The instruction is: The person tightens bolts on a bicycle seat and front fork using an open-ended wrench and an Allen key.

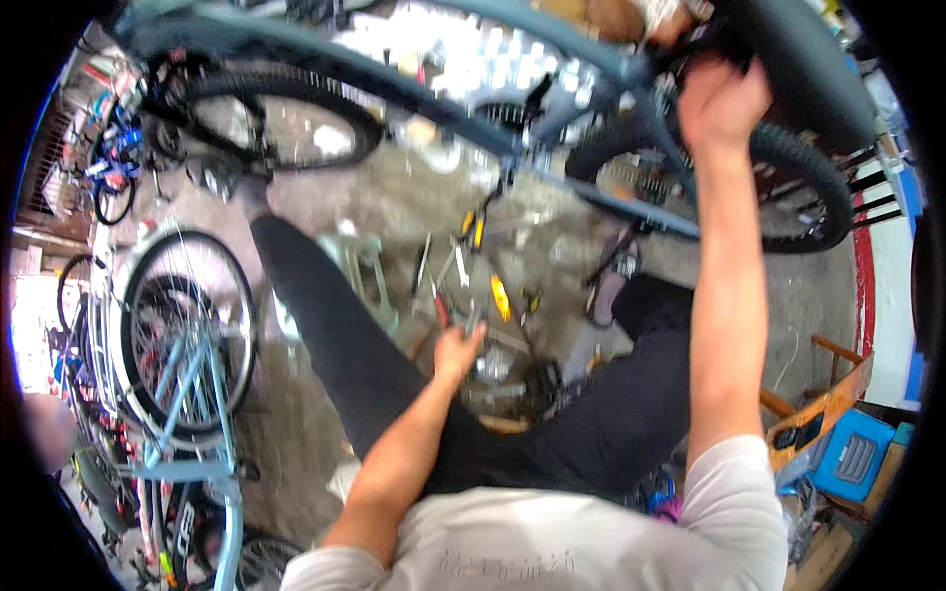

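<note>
My right hand point(723, 103) is raised at the blue-grey bicycle frame point(562, 39), just below the black saddle point(808, 69), with its fingers curled round the dark seat-post area; their exact grip is hidden. Low between my legs, my left hand point(458, 350) is closed on a metal hand tool point(473, 320), blurred, beside a red handle point(442, 310). Loose tools lie on the floor about it, including a yellow item point(500, 296) and yellow-black handles point(471, 228). The bicycle's front wheel point(350, 128) and rear wheel point(828, 222) show to either side.
More bicycles point(187, 364) crowd the left side, with a blurred person point(47, 433) at the edge. A pale green plastic stool point(370, 261) stands by my left leg. At right are a wooden bench point(838, 389) and a blue plastic box point(853, 458).
</note>
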The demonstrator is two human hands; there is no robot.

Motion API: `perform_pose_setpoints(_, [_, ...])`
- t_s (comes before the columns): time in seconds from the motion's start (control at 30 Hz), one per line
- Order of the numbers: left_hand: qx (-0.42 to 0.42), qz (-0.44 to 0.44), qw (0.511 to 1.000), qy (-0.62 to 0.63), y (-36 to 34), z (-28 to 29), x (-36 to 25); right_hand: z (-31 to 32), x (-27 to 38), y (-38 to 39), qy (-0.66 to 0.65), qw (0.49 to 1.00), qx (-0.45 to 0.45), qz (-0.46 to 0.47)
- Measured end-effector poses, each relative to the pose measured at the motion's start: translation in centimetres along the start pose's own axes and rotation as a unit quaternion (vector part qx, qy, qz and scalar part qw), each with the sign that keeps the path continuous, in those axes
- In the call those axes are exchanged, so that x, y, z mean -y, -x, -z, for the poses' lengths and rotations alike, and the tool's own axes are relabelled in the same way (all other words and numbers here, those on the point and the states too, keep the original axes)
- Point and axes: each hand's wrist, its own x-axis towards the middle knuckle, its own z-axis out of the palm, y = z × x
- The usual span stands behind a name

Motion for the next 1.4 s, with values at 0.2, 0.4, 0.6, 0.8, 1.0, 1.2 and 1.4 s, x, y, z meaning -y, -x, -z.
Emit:
perform_pose_setpoints(0.2, [0.043, -0.033, 0.998, -0.021, 1.8, 1.3, -1.5, 0.6, 2.0, 4.1, 0.028, 0.991, 0.094, -0.088])
perform_pose_setpoints(0.4, [0.033, -0.112, 0.993, -0.013, 5.6, 7.3, -5.5, 2.3, 2.4, 11.5, -0.019, 0.994, 0.032, -0.105])
perform_pose_setpoints(0.6, [-0.037, -0.204, 0.976, -0.071, 10.1, 15.1, -6.9, -0.9, 5.5, 15.9, 0.018, 0.984, 0.086, -0.153])
perform_pose_setpoints(0.8, [-0.107, -0.317, 0.942, -0.012, 12.9, 23.6, -12.3, -4.5, 10.9, 17.2, 0.099, 0.963, 0.185, -0.167])
perform_pose_setpoints(1.0, [-0.136, -0.318, 0.928, 0.138, 16.1, 29.2, -17.4, -6.1, 14.8, 18.6, 0.113, 0.952, 0.248, -0.136])
perform_pose_setpoints(1.2, [0.016, -0.300, 0.797, 0.523, 16.9, 28.4, -21.3, -5.5, 16.4, 19.0, 0.094, 0.972, 0.201, -0.078])
perform_pose_setpoints(1.4, [0.058, -0.253, 0.768, 0.585, 17.4, 26.8, -24.8, -4.3, 16.9, 19.5, 0.087, 0.984, 0.151, -0.041])
